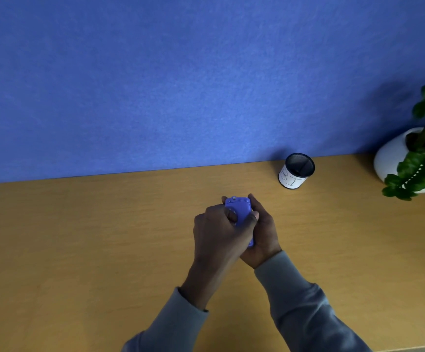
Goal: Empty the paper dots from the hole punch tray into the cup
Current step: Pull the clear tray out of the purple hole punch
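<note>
A small purple hole punch (239,207) is held above the wooden desk, at the centre of the view. My left hand (219,229) wraps over its top and near side, fingers curled around it. My right hand (262,235) cups it from the right and below. Most of the punch is hidden by my hands; its tray is not visible. The cup (296,171), a black mesh cylinder with a white paper label, stands upright at the back right near the wall, well apart from my hands.
A blue felt partition (181,85) rises along the desk's far edge. A white pot with a green plant (414,158) sits at the far right, beside the cup. The wooden desk (79,237) stretches left and toward me.
</note>
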